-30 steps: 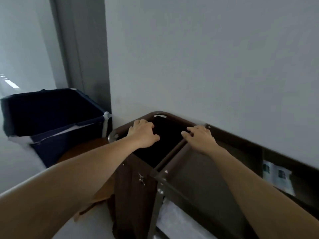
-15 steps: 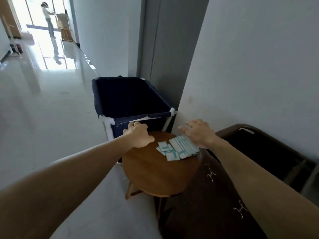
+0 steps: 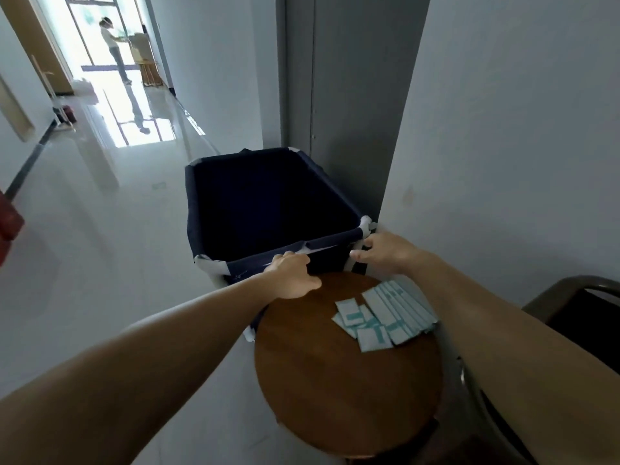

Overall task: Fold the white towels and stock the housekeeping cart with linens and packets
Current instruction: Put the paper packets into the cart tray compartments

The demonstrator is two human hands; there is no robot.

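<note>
A long hall with a shiny floor (image 3: 100, 263) runs away on the left. A pale wall (image 3: 503, 129) stands on the right. Far down the hall a person (image 3: 112, 45) stands by a bright window.

A big blue cloth bin (image 3: 268, 203) sits against the wall. It looks dark inside, and no white towels show in it or anywhere else. Just in front of the bin is a round wooden table (image 3: 335, 380). At the right edge you can see a bit of the brown housekeeping cart (image 3: 553, 290).

Both arms reach out over the table toward the bin. The left hand (image 3: 290, 275) is at the bin's near rim with its fingers curled. I cannot tell if it holds the rim or only rests there. The right hand (image 3: 389, 253) is near the bin's right corner. Its fingers are spread and loose, and it holds nothing.

The packets (image 3: 385, 317) lie on the far right part of the table. They are white with blue-green bands. The long ones lie side by side in a row, and each one points from far-left to near-right. A few small ones lie beside them on the left.

The packets are closer to the person than both hands are, just under the right forearm. I think the right hand is the nearer one. It would have to pull back and go down to reach them. The cart is off to the right, so that side looks handy for carrying them over.
</note>
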